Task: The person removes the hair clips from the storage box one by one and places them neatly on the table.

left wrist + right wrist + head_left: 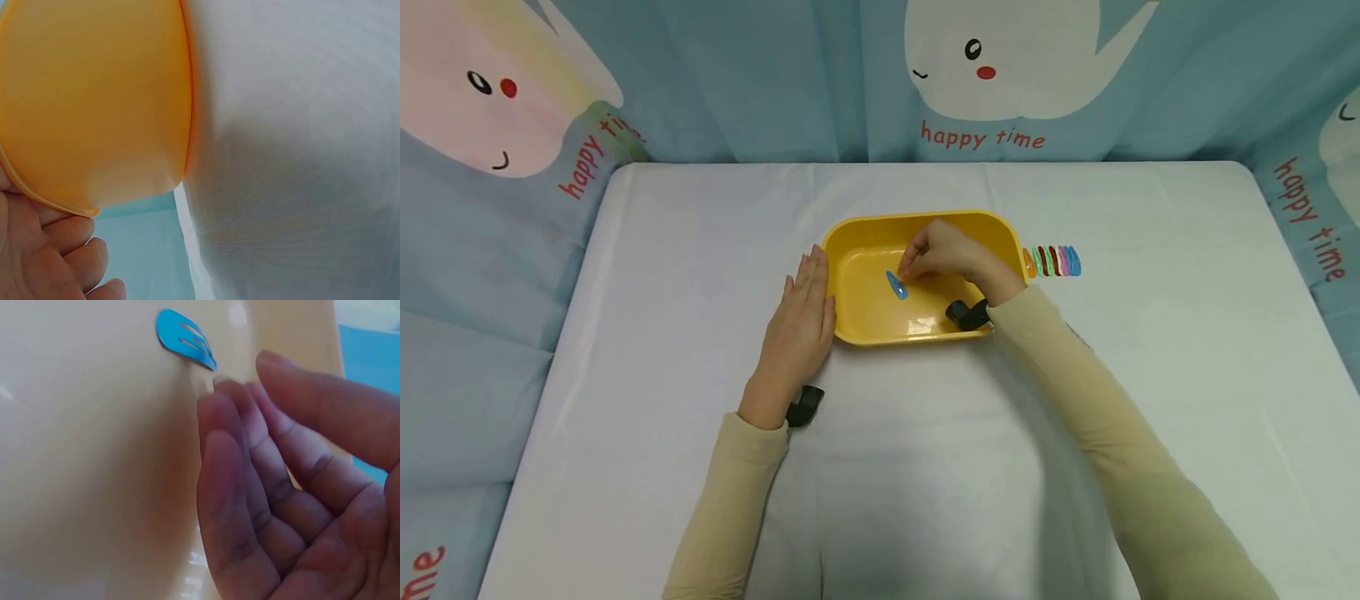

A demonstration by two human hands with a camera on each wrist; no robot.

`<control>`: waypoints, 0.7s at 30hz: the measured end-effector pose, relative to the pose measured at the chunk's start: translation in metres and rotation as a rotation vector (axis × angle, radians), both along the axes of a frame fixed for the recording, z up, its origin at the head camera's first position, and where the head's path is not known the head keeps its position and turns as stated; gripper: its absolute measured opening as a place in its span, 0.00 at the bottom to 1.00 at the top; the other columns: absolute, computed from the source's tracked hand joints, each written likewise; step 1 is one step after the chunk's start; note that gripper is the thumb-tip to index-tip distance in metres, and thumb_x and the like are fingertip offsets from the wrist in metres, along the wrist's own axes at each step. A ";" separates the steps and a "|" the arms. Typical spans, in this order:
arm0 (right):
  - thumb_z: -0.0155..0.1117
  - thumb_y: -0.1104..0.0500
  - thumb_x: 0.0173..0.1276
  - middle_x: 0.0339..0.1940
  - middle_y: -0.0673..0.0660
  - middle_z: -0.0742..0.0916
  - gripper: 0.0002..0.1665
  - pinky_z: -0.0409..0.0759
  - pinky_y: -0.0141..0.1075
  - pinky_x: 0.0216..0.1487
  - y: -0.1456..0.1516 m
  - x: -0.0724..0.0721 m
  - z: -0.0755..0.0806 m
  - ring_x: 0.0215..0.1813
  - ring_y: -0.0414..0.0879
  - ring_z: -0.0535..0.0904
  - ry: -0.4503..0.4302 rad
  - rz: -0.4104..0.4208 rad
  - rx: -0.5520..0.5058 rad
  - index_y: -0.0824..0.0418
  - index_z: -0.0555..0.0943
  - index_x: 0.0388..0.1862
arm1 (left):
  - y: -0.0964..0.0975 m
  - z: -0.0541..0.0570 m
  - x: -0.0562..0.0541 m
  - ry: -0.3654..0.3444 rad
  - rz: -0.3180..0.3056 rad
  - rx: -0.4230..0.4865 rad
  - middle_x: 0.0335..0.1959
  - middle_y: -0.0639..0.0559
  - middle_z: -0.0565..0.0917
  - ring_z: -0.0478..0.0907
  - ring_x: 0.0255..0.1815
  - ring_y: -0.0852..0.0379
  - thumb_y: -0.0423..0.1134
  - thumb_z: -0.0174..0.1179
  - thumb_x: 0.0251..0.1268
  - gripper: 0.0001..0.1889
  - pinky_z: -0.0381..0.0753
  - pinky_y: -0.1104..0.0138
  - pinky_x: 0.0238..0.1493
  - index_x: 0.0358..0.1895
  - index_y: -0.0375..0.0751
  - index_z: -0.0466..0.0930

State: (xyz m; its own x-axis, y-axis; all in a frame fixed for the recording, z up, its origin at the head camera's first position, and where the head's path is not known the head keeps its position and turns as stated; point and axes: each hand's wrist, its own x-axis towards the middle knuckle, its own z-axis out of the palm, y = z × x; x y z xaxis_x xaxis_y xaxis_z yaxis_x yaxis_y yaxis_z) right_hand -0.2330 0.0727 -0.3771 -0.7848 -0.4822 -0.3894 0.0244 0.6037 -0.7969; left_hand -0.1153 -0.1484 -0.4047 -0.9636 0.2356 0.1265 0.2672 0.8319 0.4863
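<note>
My left hand (797, 325) lies with straight fingers along the left end of a yellow tray (917, 338). In the left wrist view, its fingers (75, 250) touch the tray's rim. My right hand (951, 252) is inside the tray, its fingers bent. Just off its fingertips is a blue snap hair clip (897, 285), over the tray's floor. In the right wrist view a gap shows between the thumb and the other fingers (219, 469), and the hair clip (181, 337) sits beyond them, not pinched.
A row of several snap hair clips (1051, 261) in orange, green, red, pink and blue lies right of the tray. The table has a white cloth (647, 292). Blue printed curtains (760, 83) hang behind and at the sides.
</note>
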 end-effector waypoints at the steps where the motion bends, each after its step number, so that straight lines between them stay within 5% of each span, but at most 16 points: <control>1: 0.67 0.68 0.58 0.23 0.54 0.85 0.07 0.75 0.30 0.30 -0.001 -0.001 0.000 0.26 0.43 0.74 0.003 0.006 0.013 0.73 0.84 0.33 | 0.000 0.000 0.000 0.000 0.000 -0.001 0.75 0.42 0.48 0.44 0.75 0.49 0.37 0.42 0.75 0.30 0.44 0.53 0.72 0.74 0.32 0.43; 21: 0.75 0.64 0.51 0.21 0.51 0.84 0.08 0.68 0.28 0.27 -0.016 -0.006 -0.009 0.24 0.40 0.70 0.078 0.125 0.169 0.66 0.84 0.27 | -0.002 0.002 0.001 -0.013 -0.005 0.000 0.75 0.43 0.46 0.43 0.75 0.50 0.37 0.41 0.75 0.30 0.43 0.53 0.72 0.74 0.32 0.42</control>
